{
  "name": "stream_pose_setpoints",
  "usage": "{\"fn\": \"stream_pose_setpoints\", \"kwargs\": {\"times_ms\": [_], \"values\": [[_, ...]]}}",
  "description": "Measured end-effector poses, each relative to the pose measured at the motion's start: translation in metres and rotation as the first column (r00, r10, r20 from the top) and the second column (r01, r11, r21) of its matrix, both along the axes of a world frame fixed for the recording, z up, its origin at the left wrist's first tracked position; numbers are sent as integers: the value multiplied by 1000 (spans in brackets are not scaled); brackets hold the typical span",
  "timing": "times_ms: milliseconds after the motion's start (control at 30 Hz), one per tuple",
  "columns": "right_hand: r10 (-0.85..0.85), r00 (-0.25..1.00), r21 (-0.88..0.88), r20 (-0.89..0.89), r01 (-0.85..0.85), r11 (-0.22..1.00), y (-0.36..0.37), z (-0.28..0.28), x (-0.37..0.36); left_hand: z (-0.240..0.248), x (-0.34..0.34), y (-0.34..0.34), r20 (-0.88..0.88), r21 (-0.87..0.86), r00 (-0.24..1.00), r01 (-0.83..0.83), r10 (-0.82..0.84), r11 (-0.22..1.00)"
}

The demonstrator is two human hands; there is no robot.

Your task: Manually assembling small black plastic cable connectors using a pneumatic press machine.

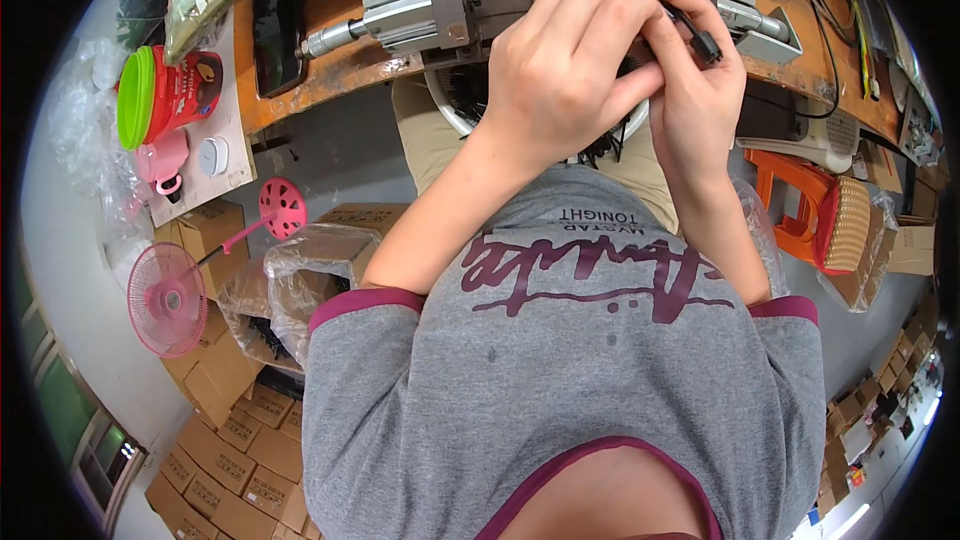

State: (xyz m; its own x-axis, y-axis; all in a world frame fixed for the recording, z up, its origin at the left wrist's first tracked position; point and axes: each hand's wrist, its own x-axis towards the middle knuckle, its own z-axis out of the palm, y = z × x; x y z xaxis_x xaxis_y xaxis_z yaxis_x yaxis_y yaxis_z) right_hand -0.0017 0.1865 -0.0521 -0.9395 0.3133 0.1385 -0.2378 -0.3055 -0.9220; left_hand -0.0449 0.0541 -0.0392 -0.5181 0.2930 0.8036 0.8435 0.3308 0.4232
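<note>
A thin black cable (679, 15) with a chunky black plug end (706, 46) lies across the fingers of my right hand (698, 80), which is curled round it at the workbench's near edge. Close against it, my left hand (560, 70) has its fingers bent inward and closed; what lies in their grip is hidden behind the knuckles. Both hands meet just in front of a metal fixture (490, 0) with a silver air cylinder (405, 15) on its left side and another cylinder (755, 20) on its right. Below the hands, a white round tub (445, 105) holds several thin black pieces.
On the wooden bench (345, 75) lies a dark phone (278, 35). Further left stand a red tub (185, 90) with a green rim and a pink fan (168, 298). Cardboard boxes (235, 450) fill the lower left. An orange stool (795, 205) is at the right.
</note>
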Motion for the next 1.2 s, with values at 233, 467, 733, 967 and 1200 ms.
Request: {"fn": "stream_pose_setpoints", "kwargs": {"times_ms": [233, 467, 733, 967, 1200], "values": [[-171, 985, 318, -29, 171, 933, 1, 33, 4, 7, 16, -18, 145, -55, 987, 80, -71, 995], [-183, 982, 345, -52, 190, 919, 22, 34, 8, -19, 19, -37, 87, -330, 991, -72, 106, 941], [-160, 987, 356, -4, 151, 922, 17, 36, 17, -16, 11, -33, 57, -476, 985, -119, 166, 871], [-173, 985, 376, 9, 157, 913, 5, 24, 17, -10, 11, -35, 59, -451, 985, -119, 163, 884], [-57, 997, 573, 57, 14, 819, -21, 20, 24, 2, 14, -19, 105, -38, 994, -6, 10, 999]]}}
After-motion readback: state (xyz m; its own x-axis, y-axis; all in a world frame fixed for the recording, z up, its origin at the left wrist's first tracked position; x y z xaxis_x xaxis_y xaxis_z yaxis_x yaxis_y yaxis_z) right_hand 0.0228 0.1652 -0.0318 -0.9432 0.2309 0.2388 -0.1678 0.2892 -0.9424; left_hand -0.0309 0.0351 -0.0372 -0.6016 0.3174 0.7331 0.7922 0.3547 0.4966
